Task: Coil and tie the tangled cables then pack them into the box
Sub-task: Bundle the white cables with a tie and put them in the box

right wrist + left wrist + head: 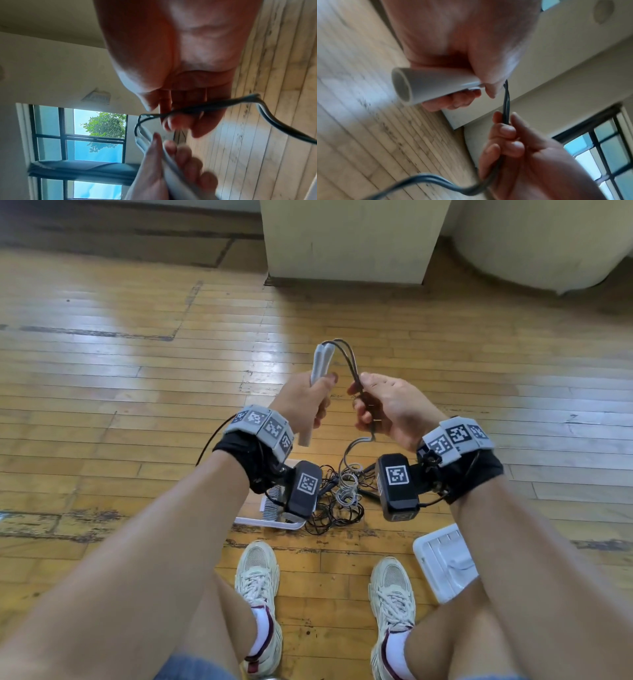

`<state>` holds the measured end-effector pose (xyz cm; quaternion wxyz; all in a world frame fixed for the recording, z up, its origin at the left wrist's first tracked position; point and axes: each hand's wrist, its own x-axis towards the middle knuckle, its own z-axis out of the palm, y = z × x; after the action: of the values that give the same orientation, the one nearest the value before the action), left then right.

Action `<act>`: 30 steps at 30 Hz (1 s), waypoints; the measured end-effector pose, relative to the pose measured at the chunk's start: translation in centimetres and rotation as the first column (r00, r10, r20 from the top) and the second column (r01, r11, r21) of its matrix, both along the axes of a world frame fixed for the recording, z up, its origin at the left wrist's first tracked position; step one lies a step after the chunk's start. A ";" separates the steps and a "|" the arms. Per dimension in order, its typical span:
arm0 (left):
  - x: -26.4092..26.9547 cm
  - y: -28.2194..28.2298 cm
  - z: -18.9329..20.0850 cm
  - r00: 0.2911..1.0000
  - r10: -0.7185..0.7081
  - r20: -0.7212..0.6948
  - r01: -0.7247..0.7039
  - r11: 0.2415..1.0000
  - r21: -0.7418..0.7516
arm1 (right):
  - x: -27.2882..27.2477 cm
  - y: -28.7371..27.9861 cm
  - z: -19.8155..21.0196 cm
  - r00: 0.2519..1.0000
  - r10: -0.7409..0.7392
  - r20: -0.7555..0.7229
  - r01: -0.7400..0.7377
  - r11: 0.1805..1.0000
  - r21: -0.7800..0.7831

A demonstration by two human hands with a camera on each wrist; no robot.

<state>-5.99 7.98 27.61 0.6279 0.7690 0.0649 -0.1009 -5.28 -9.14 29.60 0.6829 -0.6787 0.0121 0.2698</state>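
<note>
While the left hand [301,402] wraps its curled fingers round a pair of white handles [320,371], held side by side and pointing up and away, the right hand [387,409] pinches the dark doubled cable [349,357] that arches out of the handles' far ends and comes down to its fingertips. In the left wrist view the hollow near end of one handle [402,86] sticks out below the fist, and the cable [506,105] runs between the right hand's [522,155] thumb and curled fingers, then trails off in a loose bend toward the lower left. The right wrist view shows the same cable [205,106] crossing under the right hand's [180,67] fingers, with the left hand [163,169] closed round the handles [173,166] below it. From the right hand the cable drops in a kinked line to the wooden floor [120,392], where a tangle of thin black and pale cables [339,498] lies between the two wrists, just beyond the person's pale sneakers [260,583]. Touching the tangle's left edge sits a white tray-like box [270,520], partly hidden behind the left wrist camera. A second white moulded piece [442,559] lies to the near right, beside the right forearm; whether it is a lid or another box cannot be told. A cream pillar base [349,241] stands at the far side.
</note>
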 end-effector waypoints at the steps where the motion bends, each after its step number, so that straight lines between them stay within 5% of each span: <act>1: 0.1 -0.3 0.1 1.000 0.025 0.004 -0.025 0.998 -0.062 | 0.0 0.2 -0.1 1.000 -0.008 0.017 0.008 1.000 0.011; 5: 0.4 -1.1 0.3 0.990 0.142 -0.007 -0.139 0.958 -0.250 | 0.1 0.7 -0.8 0.997 -0.024 0.077 0.023 1.000 0.014; 10: 1.1 -2.4 0.8 0.959 0.279 -0.052 -0.271 0.847 -0.457 | 0.1 1.8 -1.7 0.979 -0.015 0.203 0.059 0.975 -0.212; 14: 1.6 -3.2 0.9 0.910 0.393 -0.131 -0.405 0.777 -0.483 | -0.2 2.5 -1.7 0.906 0.208 0.369 -0.004 0.876 -0.483; 17: 1.5 -3.9 0.9 0.884 0.417 -0.212 -0.460 0.692 -0.557 | -0.2 2.7 -2.1 0.894 0.279 0.351 -0.073 0.863 -0.500; 21: 1.3 -4.0 0.6 0.957 0.261 -0.124 -0.289 0.844 -0.451 | 0.3 2.2 -2.2 0.914 0.259 0.311 -0.113 0.901 -0.418; 24: 1.9 -3.1 0.1 0.988 0.137 -0.069 -0.152 0.933 -0.325 | 0.5 1.2 -2.0 0.904 0.287 0.316 -0.086 0.847 -0.524; 27: 2.3 -2.1 -1.2 0.993 0.117 0.013 -0.116 0.992 -0.049 | 0.5 0.4 -2.0 0.883 0.371 0.289 -0.024 0.649 -0.760; 30: 2.0 -1.0 -1.5 0.971 0.107 0.212 -0.182 0.908 0.378 | 0.5 -0.3 -2.2 0.849 0.472 0.239 0.019 0.425 -0.905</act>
<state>-3.96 7.01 26.10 0.4692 0.8787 0.0818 0.0336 -4.79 -9.45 27.39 0.1670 -0.9690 -0.1074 0.1471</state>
